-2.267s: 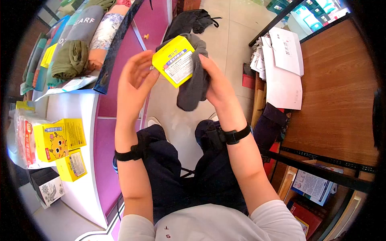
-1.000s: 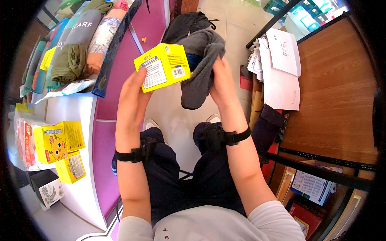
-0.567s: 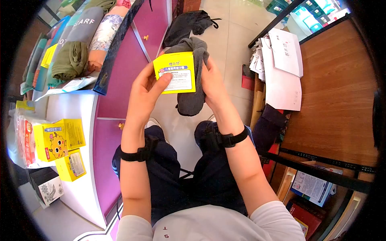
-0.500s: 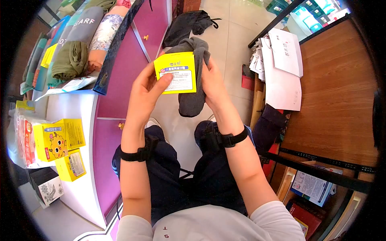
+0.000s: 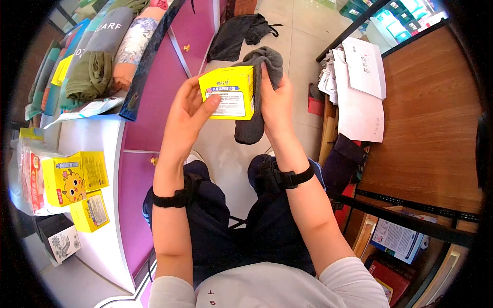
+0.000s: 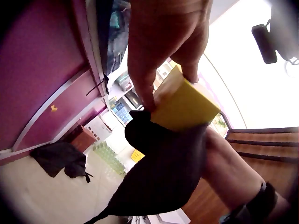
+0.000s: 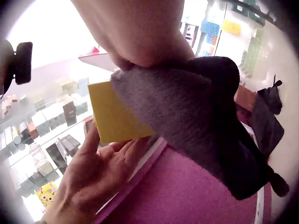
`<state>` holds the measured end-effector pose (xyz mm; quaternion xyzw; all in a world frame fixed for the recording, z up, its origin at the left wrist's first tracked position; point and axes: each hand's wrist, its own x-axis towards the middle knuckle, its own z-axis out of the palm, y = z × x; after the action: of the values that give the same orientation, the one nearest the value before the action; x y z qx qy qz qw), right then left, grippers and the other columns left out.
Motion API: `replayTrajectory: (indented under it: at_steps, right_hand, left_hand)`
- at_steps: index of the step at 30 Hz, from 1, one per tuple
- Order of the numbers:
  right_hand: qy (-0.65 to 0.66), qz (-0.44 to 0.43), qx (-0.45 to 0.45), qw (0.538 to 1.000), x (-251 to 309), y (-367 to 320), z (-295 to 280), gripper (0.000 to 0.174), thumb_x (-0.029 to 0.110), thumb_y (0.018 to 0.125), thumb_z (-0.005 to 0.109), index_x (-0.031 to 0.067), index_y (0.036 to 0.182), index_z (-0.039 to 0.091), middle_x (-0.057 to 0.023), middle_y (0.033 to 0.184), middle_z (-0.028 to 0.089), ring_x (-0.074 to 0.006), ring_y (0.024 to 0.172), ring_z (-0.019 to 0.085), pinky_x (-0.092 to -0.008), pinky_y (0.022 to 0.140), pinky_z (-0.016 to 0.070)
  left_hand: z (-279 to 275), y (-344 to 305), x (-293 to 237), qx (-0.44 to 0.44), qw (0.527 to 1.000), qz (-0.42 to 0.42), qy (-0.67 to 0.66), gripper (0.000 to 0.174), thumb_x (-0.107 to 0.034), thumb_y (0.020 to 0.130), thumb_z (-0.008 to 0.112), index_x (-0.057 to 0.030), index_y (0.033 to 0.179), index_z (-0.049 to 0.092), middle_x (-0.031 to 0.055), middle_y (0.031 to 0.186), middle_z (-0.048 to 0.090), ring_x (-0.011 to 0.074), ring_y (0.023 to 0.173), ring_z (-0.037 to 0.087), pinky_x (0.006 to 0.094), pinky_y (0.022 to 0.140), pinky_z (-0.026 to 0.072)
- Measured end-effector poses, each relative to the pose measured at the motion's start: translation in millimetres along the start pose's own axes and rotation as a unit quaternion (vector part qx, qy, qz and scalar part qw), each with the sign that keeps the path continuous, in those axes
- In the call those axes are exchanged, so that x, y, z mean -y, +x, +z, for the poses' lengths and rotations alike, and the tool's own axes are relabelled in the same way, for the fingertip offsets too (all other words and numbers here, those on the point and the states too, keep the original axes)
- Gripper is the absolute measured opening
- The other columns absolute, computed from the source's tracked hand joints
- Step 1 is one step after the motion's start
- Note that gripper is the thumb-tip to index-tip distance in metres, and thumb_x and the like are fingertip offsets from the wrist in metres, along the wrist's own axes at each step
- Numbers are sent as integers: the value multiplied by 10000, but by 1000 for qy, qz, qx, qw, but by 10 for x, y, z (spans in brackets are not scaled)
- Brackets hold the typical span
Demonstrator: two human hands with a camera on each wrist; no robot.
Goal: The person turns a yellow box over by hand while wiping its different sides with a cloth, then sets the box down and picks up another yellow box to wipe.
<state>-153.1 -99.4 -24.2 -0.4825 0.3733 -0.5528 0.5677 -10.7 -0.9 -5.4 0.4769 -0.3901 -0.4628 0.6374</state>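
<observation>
In the head view my left hand (image 5: pixel 184 113) grips a yellow cardboard box (image 5: pixel 226 84), thumb on its printed front and fingers behind it. A grey cloth (image 5: pixel 249 131) is held by my right hand (image 5: pixel 277 105) along the box's right side, the thumb pressing over a fold. One end of the cloth hangs below the hand. From the right wrist, the cloth (image 7: pixel 173 107) covers part of the box (image 7: pixel 117 114), and the left hand (image 7: pixel 96 175) supports it from below. The left wrist view shows the cloth (image 6: pixel 163 172) dark, hanging beside the box (image 6: pixel 187 102).
More yellow boxes (image 5: pixel 77 177) stand on a white counter at left, near a small black-and-white box (image 5: pixel 62 244). Rolled scarves (image 5: pixel 105 46) fill the shelf above. A black bag (image 5: pixel 239 33) lies on the floor ahead. Papers (image 5: pixel 362 87) are stacked on the right.
The box was tipped left with the cloth apart from it, then came upright facing me. Since then it has turned slightly, showing its right side, and the right hand has shifted along the cloth.
</observation>
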Motion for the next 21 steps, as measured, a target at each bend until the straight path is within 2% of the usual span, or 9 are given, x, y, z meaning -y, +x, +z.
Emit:
replayTrajectory:
  at_steps: [2,4,6,9,11,15,18,21]
  right_hand:
    - [-22,-24,-15,999,8,2,-13,266,216,957,648,-25,1069,639,-56,976,691,-116,879,618,-277,795,491]
    - [-44,-49,-29,997,16,4,-12,268,210,942,668,-30,1059,641,-62,964,696,-120,869,626,-283,788,496]
    - [-91,-115,-47,988,9,0,21,261,186,917,693,-36,1043,642,-89,946,702,-129,856,641,-294,771,505]
    - [-120,-131,-67,982,12,3,50,251,165,895,711,-35,1030,644,-107,930,705,-143,845,653,-301,766,510]
    - [-132,-133,-69,980,38,-6,60,244,157,889,714,-32,1027,645,-109,926,706,-147,841,655,-302,765,511]
    - [-146,-136,-52,979,76,-59,84,237,142,875,725,-25,1023,646,-110,924,710,-157,839,660,-305,769,511]
    - [-98,-119,-38,987,48,-57,99,248,129,863,736,-29,1028,640,-108,914,707,-158,836,659,-307,770,511]
    - [-131,-146,-32,980,-43,-4,58,243,167,892,714,-20,1031,643,-91,902,703,-146,808,651,-296,736,508]
  left_hand:
    - [-29,12,52,-40,998,-1,56,428,-164,918,696,44,1247,519,126,1164,620,151,1071,585,279,918,478]
    - [-62,32,102,-48,996,3,69,413,-167,932,674,40,1257,525,114,1164,625,152,1075,587,279,929,471]
    - [-86,54,133,-56,995,7,84,400,-170,947,653,37,1267,531,102,1165,630,154,1079,589,278,941,464]
    - [-56,65,117,-71,993,-11,97,385,-162,933,673,33,1245,560,94,1129,647,153,1047,603,276,922,470]
    - [63,34,31,-100,991,-17,86,432,-180,888,735,83,1189,571,109,1040,660,145,970,631,266,858,504]
    - [48,46,143,-77,990,-4,122,454,-183,874,747,100,1183,572,116,1042,663,149,984,635,270,855,508]
    - [35,36,74,-75,991,-33,107,449,-161,860,753,102,1179,575,121,1053,668,149,977,640,270,848,514]
    - [19,15,14,-94,993,-48,60,430,-163,866,739,94,1174,582,119,1066,673,143,968,641,270,859,503]
